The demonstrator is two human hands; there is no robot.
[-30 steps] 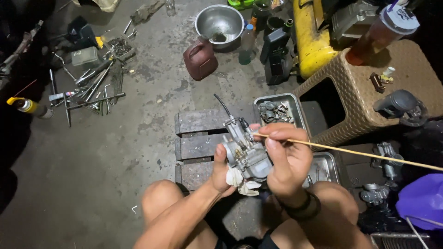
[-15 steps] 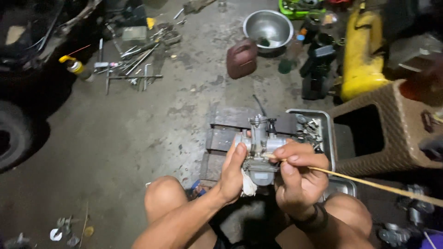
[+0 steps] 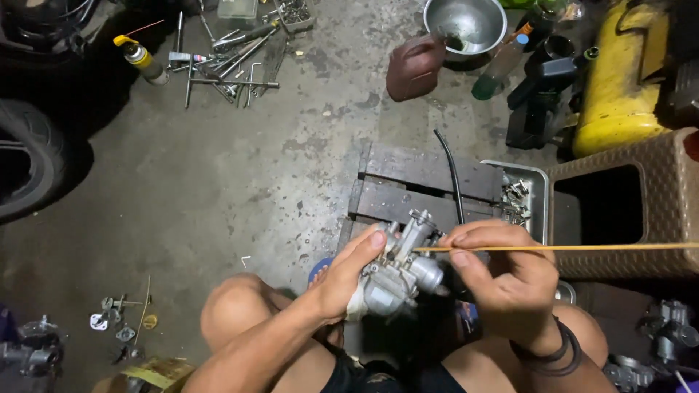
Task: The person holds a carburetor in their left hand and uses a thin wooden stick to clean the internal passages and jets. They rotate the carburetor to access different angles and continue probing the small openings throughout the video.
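A grey metal carburetor (image 3: 403, 269) with a black hose (image 3: 451, 171) rising from it sits between my knees, over a dark wooden pallet (image 3: 429, 175). My left hand (image 3: 348, 280) grips its left side, with a bit of white cloth under the palm. My right hand (image 3: 502, 280) pinches a long thin yellow stick (image 3: 582, 248). The stick runs off to the right edge, and its tip touches the top of the carburetor.
A metal tray (image 3: 537, 182) of small parts lies beside the pallet. A brown wicker stool (image 3: 633, 200) stands at right, a yellow tank (image 3: 619, 80) behind it. Farther off are a steel bowl (image 3: 466, 25), a maroon jug (image 3: 413, 67), scattered hand tools (image 3: 226, 62), a spray can (image 3: 142, 58) and a tyre (image 3: 29, 167).
The view has shifted so the floor objects sit further right and lower in frame. My hands hold the carburetor and stick much as before, the stick now lying nearly level.
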